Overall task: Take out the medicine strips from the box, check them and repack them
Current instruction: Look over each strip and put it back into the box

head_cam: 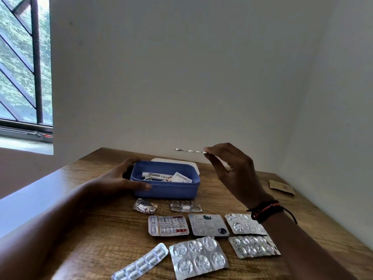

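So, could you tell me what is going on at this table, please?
A person is sorting medicine strips. Their left hand grips one end of the blue box on the wooden table. Their right hand pinches one foil strip, held up edge-on. Several other strips lie spread out in front of the box, and a tube and a few packs are inside it.

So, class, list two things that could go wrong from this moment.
1. The right hand pinches a strip only by its end; it could slip and fall, and the left hand is busy gripping the box.
2. The right forearm crosses over two foil strips; pulling back could scatter them.
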